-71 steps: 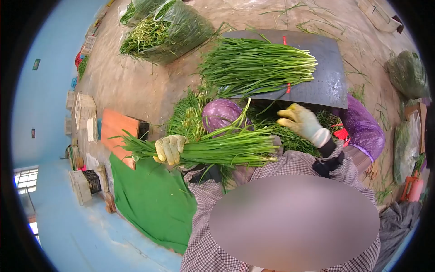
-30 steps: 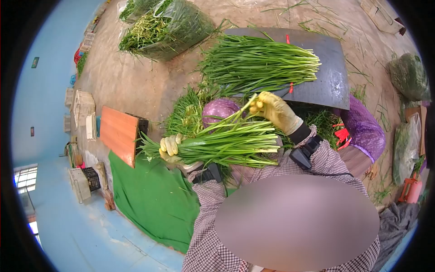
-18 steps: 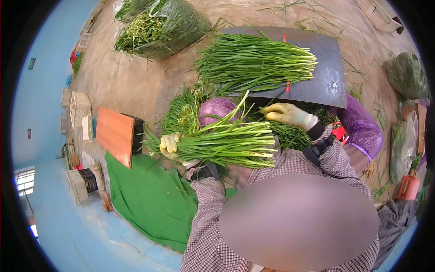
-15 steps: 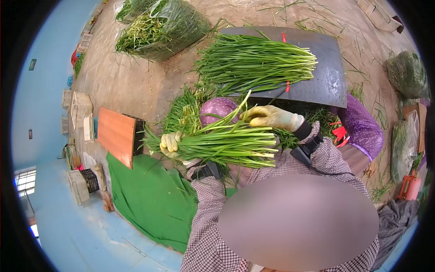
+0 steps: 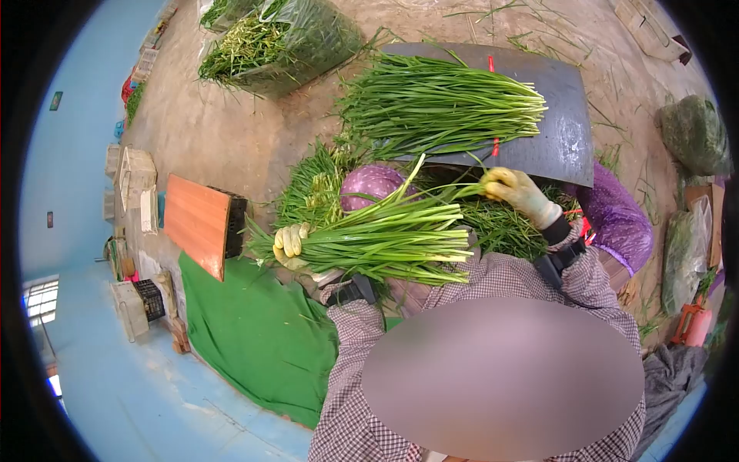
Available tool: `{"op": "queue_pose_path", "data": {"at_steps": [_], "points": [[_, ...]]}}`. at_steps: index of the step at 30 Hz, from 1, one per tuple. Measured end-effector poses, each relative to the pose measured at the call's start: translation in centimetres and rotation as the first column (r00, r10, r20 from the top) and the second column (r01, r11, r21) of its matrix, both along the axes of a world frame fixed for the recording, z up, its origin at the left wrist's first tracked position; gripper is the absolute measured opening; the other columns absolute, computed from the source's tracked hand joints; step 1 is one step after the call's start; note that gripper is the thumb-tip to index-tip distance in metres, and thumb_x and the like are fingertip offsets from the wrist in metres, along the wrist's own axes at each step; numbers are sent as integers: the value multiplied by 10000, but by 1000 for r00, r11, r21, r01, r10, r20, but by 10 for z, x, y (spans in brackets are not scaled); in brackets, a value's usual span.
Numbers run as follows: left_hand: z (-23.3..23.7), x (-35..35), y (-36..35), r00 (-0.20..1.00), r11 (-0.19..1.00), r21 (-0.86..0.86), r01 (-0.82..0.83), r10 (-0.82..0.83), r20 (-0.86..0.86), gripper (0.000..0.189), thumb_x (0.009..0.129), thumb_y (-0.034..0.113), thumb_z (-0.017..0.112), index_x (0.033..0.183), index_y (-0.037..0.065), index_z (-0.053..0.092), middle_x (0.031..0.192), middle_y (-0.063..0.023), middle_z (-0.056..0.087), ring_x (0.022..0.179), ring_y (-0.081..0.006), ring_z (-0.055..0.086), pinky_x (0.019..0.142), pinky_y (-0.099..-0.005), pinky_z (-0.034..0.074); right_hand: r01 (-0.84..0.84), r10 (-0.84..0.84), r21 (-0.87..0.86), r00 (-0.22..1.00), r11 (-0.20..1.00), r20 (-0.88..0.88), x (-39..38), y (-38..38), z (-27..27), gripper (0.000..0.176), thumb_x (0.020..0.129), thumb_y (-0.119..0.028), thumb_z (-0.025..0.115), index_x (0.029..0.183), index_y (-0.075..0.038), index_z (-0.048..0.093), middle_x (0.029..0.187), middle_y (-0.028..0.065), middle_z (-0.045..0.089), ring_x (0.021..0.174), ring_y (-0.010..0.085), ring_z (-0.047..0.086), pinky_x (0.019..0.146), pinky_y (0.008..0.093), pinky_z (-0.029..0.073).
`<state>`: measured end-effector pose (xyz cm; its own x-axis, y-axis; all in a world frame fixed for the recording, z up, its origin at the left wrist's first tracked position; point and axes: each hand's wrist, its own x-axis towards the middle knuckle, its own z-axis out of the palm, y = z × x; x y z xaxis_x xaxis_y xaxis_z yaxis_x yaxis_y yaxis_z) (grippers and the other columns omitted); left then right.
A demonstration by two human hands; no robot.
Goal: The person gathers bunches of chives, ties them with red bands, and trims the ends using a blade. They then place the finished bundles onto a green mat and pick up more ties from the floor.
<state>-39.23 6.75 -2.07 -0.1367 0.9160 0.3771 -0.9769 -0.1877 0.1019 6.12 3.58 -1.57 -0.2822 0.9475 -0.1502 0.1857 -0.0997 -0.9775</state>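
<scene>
Stems (image 5: 446, 104) lie aligned on the surface (image 5: 568, 115); left hand (image 5: 289, 240) clasps another bunch (image 5: 385, 242), right hand (image 5: 517, 194) pinches thin leaves (image 5: 468, 189); greens (image 5: 504, 227) nearby lie unsorted.

Pale blue wall (image 5: 100, 192), brown floor (image 5: 223, 138).
</scene>
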Motion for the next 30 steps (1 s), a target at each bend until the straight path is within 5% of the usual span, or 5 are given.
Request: {"op": "queue_pose_path", "data": {"at_steps": [5, 10, 15, 19, 30], "points": [[-18, -6, 2, 999, 998, -61, 18, -16, 42, 178, 963, 141, 500, 791, 121, 542, 671, 45, 522, 614, -113, 508, 778, -340, 428, -183, 490, -470, 89, 864, 867, 58, -43, -53, 406, 900, -452, 643, 1179, -164, 709, 1116, 137, 682, 1096, 348, 642, 914, 435, 505], [-13, 0, 7, 1000, 983, -182, 6, -2, 18, 300, 968, 116, 435, 674, 162, 470, 633, 53, 482, 611, -92, 486, 782, -310, 406, -237, 238, -27, 971, 971, 36, -25, -16, 17, 523, 955, -380, 644, 1346, -39, 588, 1309, 158, 621, 1228, 277, 592, 1041, 375, 467], [9, 14, 5, 999, 981, -189, -45, 40, -30, 299, 966, 109, 419, 675, 153, 468, 618, 44, 462, 598, -100, 482, 774, -313, 414, -169, 315, 406, 891, 898, -326, -97, 7, 9, 354, 981, -179, 643, 1275, 14, 601, 1200, 82, 672, 1054, 166, 641, 933, 296, 523], [19, 14, -3, 991, 965, -233, -124, 109, -77, 288, 962, 105, 415, 684, 148, 475, 616, 40, 458, 583, -102, 463, 757, -311, 420, -191, -263, -508, 675, 840, -689, -99, -7, 39, 222, 980, -148, 634, 1134, 8, 671, 957, 40, 711, 861, 144, 683, 797, 292, 582], [4, 23, -1, 998, 902, -428, -63, 62, -17, 220, 954, 101, 515, 740, 121, 469, 698, 22, 459, 680, -144, 465, 808, -338, 435, 182, -237, -177, 901, 967, -363, -65, -25, 39, 267, 976, -150, 601, 1149, 42, 672, 996, 75, 710, 901, 128, 653, 860, 269, 512]]}}
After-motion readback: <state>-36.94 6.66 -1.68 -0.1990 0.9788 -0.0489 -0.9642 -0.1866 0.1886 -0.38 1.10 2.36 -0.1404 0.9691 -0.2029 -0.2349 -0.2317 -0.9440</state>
